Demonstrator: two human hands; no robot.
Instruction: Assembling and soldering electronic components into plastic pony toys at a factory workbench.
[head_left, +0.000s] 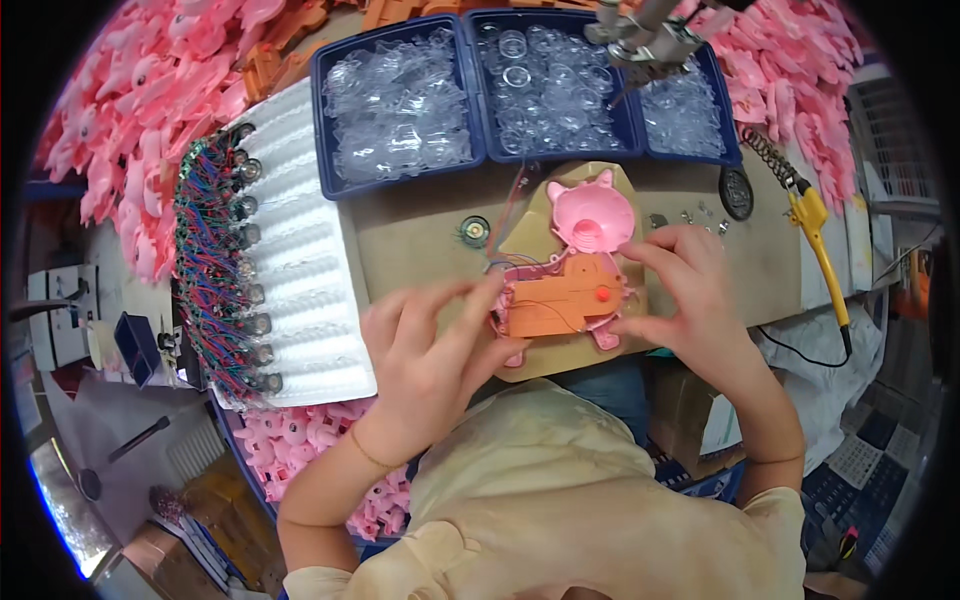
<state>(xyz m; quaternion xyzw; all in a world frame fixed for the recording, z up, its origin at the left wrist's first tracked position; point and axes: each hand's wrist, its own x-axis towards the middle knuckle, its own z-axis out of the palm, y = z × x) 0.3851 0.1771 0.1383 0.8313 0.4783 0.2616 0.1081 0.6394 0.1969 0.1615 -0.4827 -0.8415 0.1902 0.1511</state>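
A pink animal-shaped plastic toy shell (pixel 594 212) lies open side up on a tan board (pixel 521 238). An orange plastic panel (pixel 556 305) with a red button sits in its body, and thin wires run across and above it. At the body's left edge, my left hand (pixel 430 335) grips the shell with thumb and index finger, close to the wires. My right hand (pixel 695 295) holds the opposite edge, its index finger near the neck and its thumb lower down. Left of the toy's head rests a small round speaker (pixel 474 232) with wires.
Blue bins (pixel 478 90) of clear plastic parts stand behind. On the left, a white ribbed tray (pixel 310 260) carries several wired speakers. A yellow soldering iron (pixel 822 250) hangs at right, near a dark oval disc (pixel 736 192). Pink parts (pixel 150 120) are heaped at the back left; a metal machine head (pixel 650 45) overhangs the bins.
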